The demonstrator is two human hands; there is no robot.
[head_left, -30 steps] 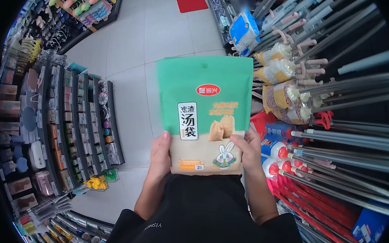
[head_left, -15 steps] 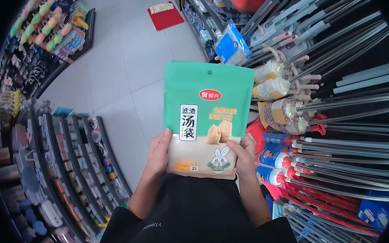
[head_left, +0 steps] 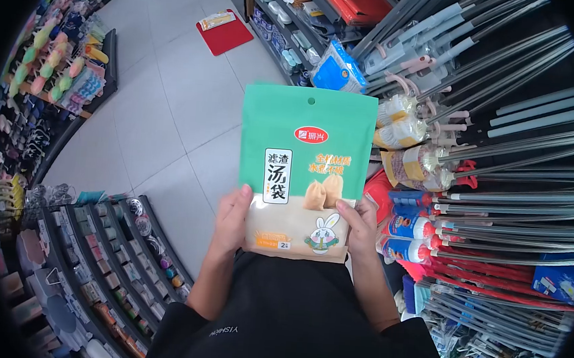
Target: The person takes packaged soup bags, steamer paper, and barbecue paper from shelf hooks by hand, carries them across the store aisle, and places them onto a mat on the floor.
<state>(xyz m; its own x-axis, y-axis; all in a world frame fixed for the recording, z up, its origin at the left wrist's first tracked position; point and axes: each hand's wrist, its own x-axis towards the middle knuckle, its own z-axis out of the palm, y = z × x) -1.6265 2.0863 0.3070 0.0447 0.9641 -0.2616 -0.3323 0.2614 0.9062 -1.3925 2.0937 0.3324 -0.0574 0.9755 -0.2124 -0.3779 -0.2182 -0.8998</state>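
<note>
A flat green and beige packet of soup bags [head_left: 304, 173] is held upright in front of my body, its printed face toward me. It carries a red oval logo, a picture of two small tied pouches and a cartoon rabbit. My left hand [head_left: 234, 216] grips the lower left edge, thumb along the side. On the lower right edge, my right hand [head_left: 359, 227] pinches the packet with its thumb on the front. The other fingers of both hands are mostly hidden behind the packet.
Mops and brooms with long metal poles [head_left: 517, 215] stick out on the right, close to my right arm. Shelves of small goods [head_left: 105, 259] stand at the lower left. A red mat [head_left: 225, 36] lies on the grey tiled floor [head_left: 172, 104] ahead.
The view has shifted slightly, so the red mat appears further left and lower. Both hands keep their hold on the packet, which stays nearly in place.
</note>
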